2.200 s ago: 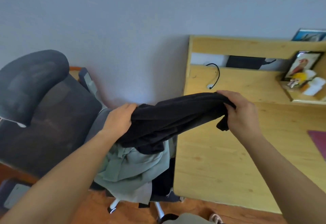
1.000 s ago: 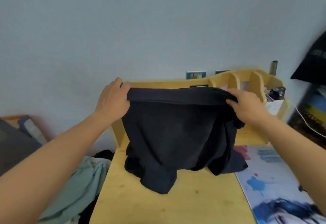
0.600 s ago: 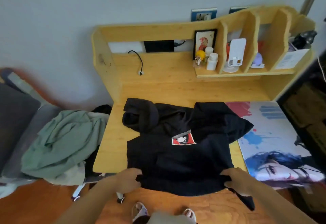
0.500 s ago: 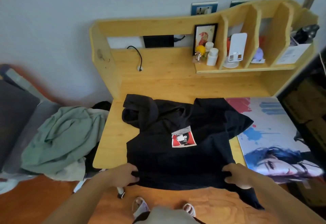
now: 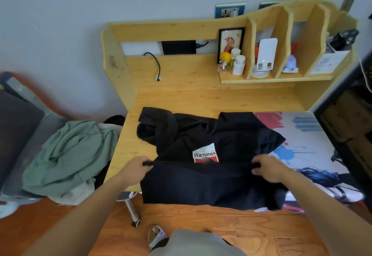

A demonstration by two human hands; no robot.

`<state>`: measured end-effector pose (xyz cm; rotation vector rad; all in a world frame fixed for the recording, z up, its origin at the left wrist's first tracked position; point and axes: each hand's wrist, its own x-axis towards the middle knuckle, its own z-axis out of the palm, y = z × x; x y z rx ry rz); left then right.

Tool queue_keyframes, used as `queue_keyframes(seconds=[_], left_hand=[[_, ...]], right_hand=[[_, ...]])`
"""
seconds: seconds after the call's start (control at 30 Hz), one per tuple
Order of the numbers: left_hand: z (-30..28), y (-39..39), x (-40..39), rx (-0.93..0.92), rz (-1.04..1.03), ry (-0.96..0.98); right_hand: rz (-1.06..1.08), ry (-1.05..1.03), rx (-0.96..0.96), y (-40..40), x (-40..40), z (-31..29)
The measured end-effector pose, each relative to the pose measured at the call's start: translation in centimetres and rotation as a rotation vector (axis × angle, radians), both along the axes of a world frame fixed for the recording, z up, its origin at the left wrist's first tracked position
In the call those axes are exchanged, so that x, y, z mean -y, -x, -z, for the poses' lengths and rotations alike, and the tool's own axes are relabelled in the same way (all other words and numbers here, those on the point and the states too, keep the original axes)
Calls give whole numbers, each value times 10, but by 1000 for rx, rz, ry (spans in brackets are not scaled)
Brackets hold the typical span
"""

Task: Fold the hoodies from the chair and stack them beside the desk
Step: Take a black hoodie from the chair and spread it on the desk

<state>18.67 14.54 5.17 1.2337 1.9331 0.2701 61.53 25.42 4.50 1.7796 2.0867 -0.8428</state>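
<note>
A: Folding the hem up over the chest. Left hand (image 5: pixel 138 167) pinches the black hoodie (image 5: pixel 211 159) at its left edge, fingers curled round the fabric; right hand (image 5: pixel 267 168) grips the right edge the same way.

B: Advice?

A: Carry both corners level toward the hood, lay the fold square, then smooth outward. The lower part overhangs the desk (image 5: pixel 181 92) front edge; it may drag.

B: Hoodie itself?

A: Spread front-up on the desk, white-and-red "Warnings" patch mid-chest, hood bunched at the far left, sleeves crumpled. Left of the desk, a green hoodie (image 5: pixel 68 155) lies heaped on the chair (image 5: pixel 18 127).
</note>
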Motion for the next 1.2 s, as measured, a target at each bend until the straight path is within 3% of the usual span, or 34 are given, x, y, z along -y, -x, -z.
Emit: queue_keyframes(seconds=[0.13,0.2,0.27,0.33,0.4,0.5,0.6,0.67,0.7,0.87,1.0,1.1,1.2], left_hand=[[-74,11,-73,50,-222,-446],[-131,11,-102,-51,-278,-775],[-177,3,-111,-177,-248,-1080],[-191,-6,-102,-260,-172,-1208],[-166,-4,-85,-336,-67,-1152],[-70,18,-39,-491,67,-917],[24,19,15,-599,284,-373],[68,5,40,-527,360,62],[81,-5,47,-452,336,177],[105,-27,34,-114,-233,132],[122,-14,6,2,-545,4],[134,-15,-6,1,-617,27],[132,-16,2,-94,-574,123]], right_hand=[[127,-456,-205,6,-69,-80],[164,-800,-323,12,-88,-136],[122,-1119,-446,18,-92,-178],[40,-1202,-500,20,-90,-185],[-50,-1080,-463,13,-82,-153],[-201,-921,-325,-9,-54,-57],[-254,-524,-102,-25,-18,48],[-123,-274,37,-29,8,87],[-54,-216,59,-31,19,102],[438,-161,0,-40,27,123],[714,-132,-155,-30,2,125],[847,-102,-248,-22,-3,125],[820,-114,-159,-30,17,116]])
